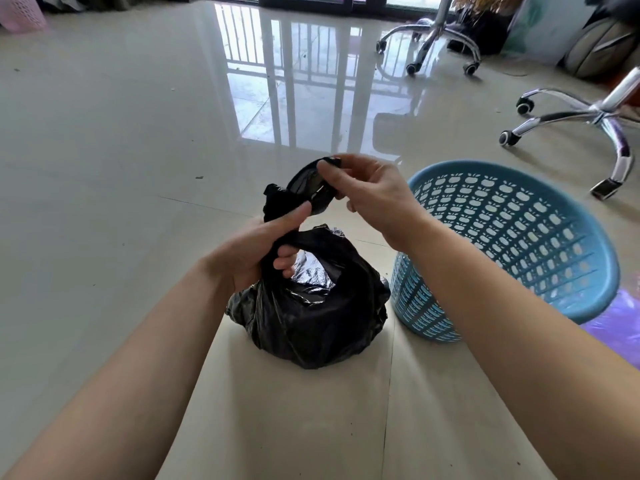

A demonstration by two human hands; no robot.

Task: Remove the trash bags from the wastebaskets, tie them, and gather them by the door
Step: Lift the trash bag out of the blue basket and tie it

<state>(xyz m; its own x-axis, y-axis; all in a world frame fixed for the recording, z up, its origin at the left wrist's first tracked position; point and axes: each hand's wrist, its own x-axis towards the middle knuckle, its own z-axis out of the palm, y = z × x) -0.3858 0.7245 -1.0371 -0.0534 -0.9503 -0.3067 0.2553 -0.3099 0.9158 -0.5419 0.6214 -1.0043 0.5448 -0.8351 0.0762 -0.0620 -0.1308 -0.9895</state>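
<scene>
Glossy pale tiles (121, 150) run out to the glass doors at twelve o'clock and throw back the railings' reflection. At the person's feet sits the black trash bag (311, 313), out of its bin and resting on the floor. The blue wastebasket (420, 306) is just beside it at three o'clock; I can't tell whether they touch. The left hand (252, 252) is curled round the gathered neck of the bag, thumb lying up along the plastic. The right hand (374, 192), higher and toward one o'clock, pinches a loop of the bag's loose top between thumb and fingers.

To my eye the knot is half formed, not pulled snug. The risk is the thin film: tug the loop too sharply and it may stretch, tear, or slide out of the pinch. Ease the left grip too soon and the neck could spring open. A wheeled chair base (588, 114) at two o'clock and a second chair base (436, 39) at one could snag feet on the way to the door.
</scene>
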